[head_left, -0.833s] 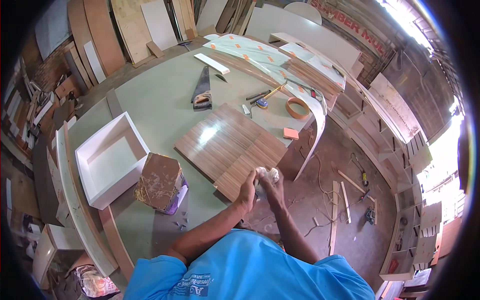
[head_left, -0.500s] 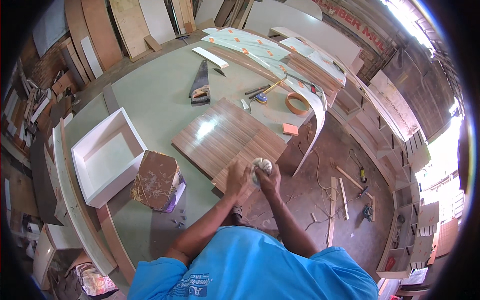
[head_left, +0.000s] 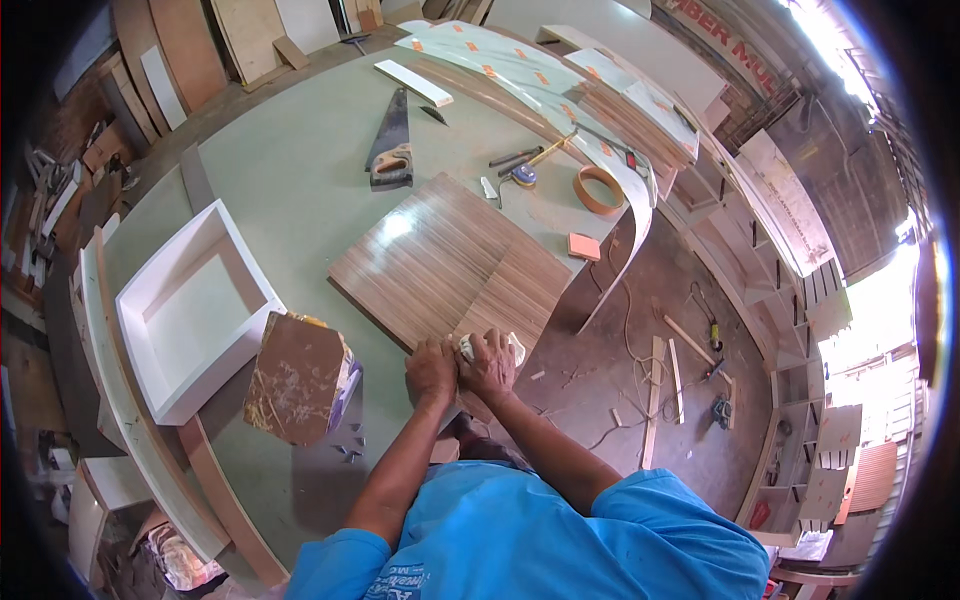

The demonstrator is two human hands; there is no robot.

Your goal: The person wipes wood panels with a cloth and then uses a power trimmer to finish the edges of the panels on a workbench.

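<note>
A glossy brown wood-grain panel [head_left: 430, 250] lies on the pale green worktop, a second wood-grain strip along its right side. My right hand [head_left: 488, 366] presses a crumpled white cloth [head_left: 516, 349] onto the panel's near end, fingers bent over it. Right beside it, my left hand [head_left: 431, 371] grips the panel's near edge with curled fingers; its thumb side is close to the cloth. The undersides of both hands are hidden.
To the left stand a white open box [head_left: 200, 310] and a brown-topped, glue-smeared container [head_left: 298, 380]. Farther off lie a handsaw [head_left: 391, 145], pliers [head_left: 515, 158], a tape measure [head_left: 524, 175], an edging roll [head_left: 598, 190] and an orange block [head_left: 583, 246]. Cords and wood strips litter the floor at right.
The cloth has come down from above onto the panel's near end under my right hand. My left hand has moved left and nearer, to the panel's edge. The view has shifted slightly.
</note>
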